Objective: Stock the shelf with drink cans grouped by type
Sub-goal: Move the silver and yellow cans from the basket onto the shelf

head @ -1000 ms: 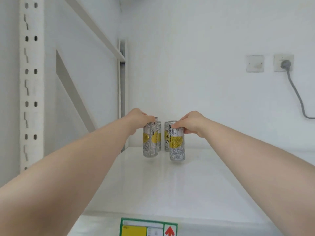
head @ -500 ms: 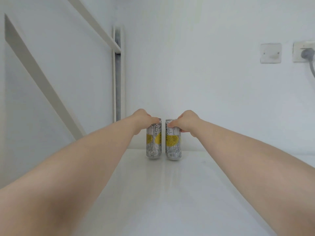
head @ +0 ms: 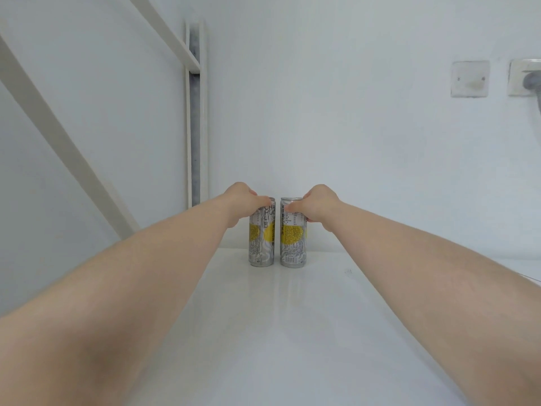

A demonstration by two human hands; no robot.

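Two slim silver-and-yellow drink cans upright mid-frame, side by side at back of white shelf (head: pixel 292 332): left can (head: pixel 261 241) gripped by left hand (head: pixel 243 200), right can (head: pixel 293 243) by right hand (head: pixel 317 203).

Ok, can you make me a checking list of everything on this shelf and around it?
Surface: white shelf, glossy.
Job's things: left can and right can, both silver and yellow, upright, side by side with a narrow gap.
Clutter: nothing seen.
Hands: left hand grips the left can's top; right hand grips the right can's top.
Cables: grey plug in a wall socket at the right edge, cut off by the frame.
Surroundings: white wall, blank wall plate, shelf post, diagonal brace.
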